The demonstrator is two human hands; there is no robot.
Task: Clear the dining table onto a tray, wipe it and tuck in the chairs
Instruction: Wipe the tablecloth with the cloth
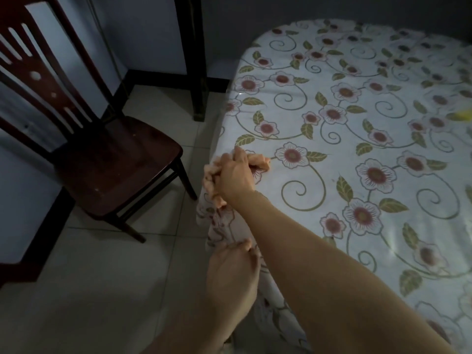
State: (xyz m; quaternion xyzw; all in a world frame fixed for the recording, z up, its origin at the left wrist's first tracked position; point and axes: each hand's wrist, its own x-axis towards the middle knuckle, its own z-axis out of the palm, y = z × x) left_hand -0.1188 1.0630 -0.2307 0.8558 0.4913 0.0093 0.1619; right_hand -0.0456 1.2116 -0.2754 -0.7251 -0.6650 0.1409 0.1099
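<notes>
Your left hand (231, 270) pinches the hanging edge of the flowered tablecloth (357, 149) at the table's near-left side. Just beyond, your right hand (233, 175) clutches a bunched orange cloth (259, 162) against the table's rim. A dark wooden chair (102, 154) stands apart on the tiled floor (89, 290), not tucked in.

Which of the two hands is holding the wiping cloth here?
The right hand, its arm crossing from lower right, grips the peach cloth at the table's left edge. The left hand, lower down, holds only the hanging tablecloth.
</notes>
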